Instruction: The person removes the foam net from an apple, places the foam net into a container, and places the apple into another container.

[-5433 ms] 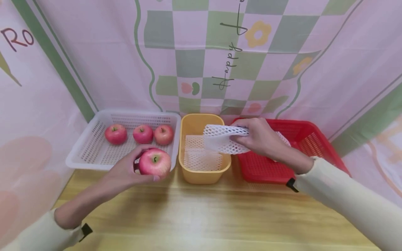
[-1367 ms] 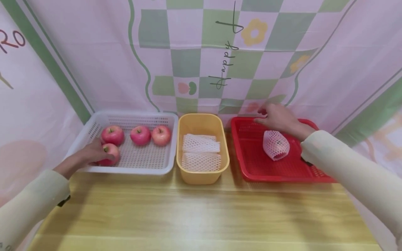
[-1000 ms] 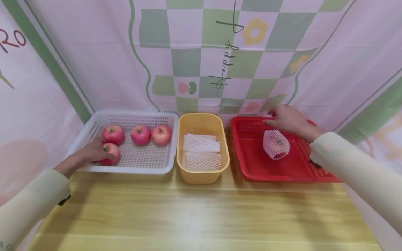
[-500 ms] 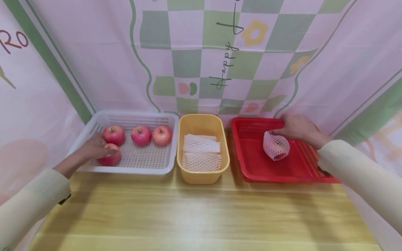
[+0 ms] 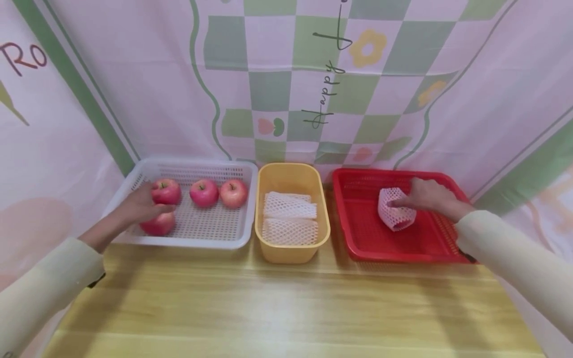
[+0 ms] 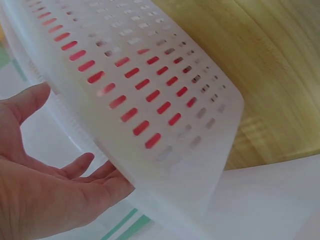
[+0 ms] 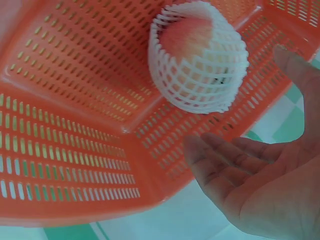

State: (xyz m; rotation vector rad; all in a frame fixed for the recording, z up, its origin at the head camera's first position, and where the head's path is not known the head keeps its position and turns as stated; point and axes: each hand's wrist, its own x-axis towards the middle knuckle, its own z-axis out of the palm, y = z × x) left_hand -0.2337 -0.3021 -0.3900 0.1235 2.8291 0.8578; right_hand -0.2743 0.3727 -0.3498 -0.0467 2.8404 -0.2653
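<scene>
My left hand (image 5: 140, 205) hovers over the left end of the white basket (image 5: 179, 241), just above a red apple (image 5: 158, 225) near the front rim. In the left wrist view its thumb and fingers are apart and hold nothing. Another apple (image 5: 167, 192) sits right behind its fingertips. At the red basket (image 5: 371, 243), my right hand (image 5: 427, 195) has its thumb overlapping an apple in a foam net (image 5: 395, 217). The right wrist view shows that hand (image 7: 260, 180) with fingers extended beside the netted apple (image 7: 197, 70), a gap between them.
Two more apples (image 5: 204, 193) lie toward the right of the white basket. A yellow bin (image 5: 291, 254) between the baskets holds foam nets (image 5: 290, 231). The wooden table (image 5: 286, 303) runs along the front, and a patterned cloth (image 5: 268, 89) hangs behind.
The apple once in my left hand now lies in the white basket, and that hand has lifted off it. My right hand released a net into the yellow bin, then came down beside the netted apple.
</scene>
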